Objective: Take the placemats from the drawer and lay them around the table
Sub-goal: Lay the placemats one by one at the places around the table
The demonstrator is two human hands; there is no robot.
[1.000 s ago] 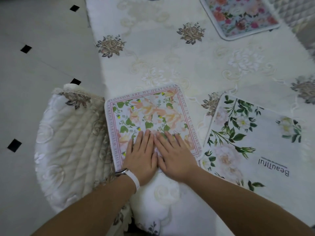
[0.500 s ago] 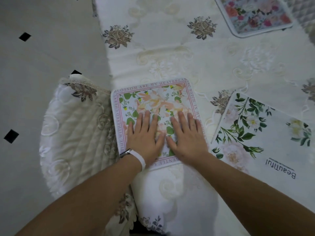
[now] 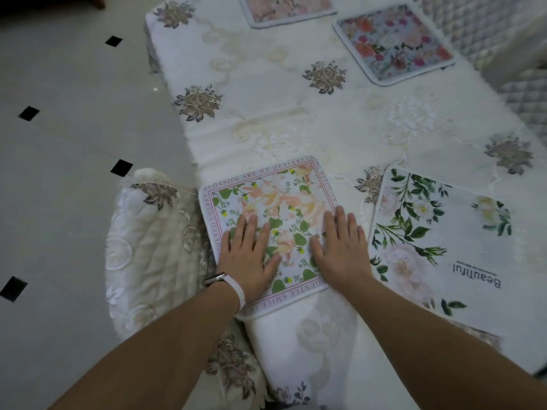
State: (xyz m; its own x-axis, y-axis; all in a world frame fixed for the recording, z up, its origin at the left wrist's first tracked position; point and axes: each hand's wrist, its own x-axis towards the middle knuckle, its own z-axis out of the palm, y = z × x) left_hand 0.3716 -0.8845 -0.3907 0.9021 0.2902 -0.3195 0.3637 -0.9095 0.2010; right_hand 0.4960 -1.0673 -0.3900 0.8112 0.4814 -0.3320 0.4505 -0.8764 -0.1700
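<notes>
Pink-edged placemat [image 3: 281,199] underlies left hand [image 3: 248,257], right hand [image 3: 340,254] fingers [image 3: 340,221], seemingly flat.

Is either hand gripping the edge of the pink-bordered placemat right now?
No, the left hand and the right hand both lie flat, palm down, on top of the pink-bordered placemat.

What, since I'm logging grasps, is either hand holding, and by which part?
Nothing gripped: left hand and right hand lie flat on the pink-bordered placemat, near half.

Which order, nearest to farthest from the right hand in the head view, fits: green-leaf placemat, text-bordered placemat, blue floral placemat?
1. text-bordered placemat, under the right hand.
2. green-leaf placemat, just right.
3. blue floral placemat, far right.
</notes>
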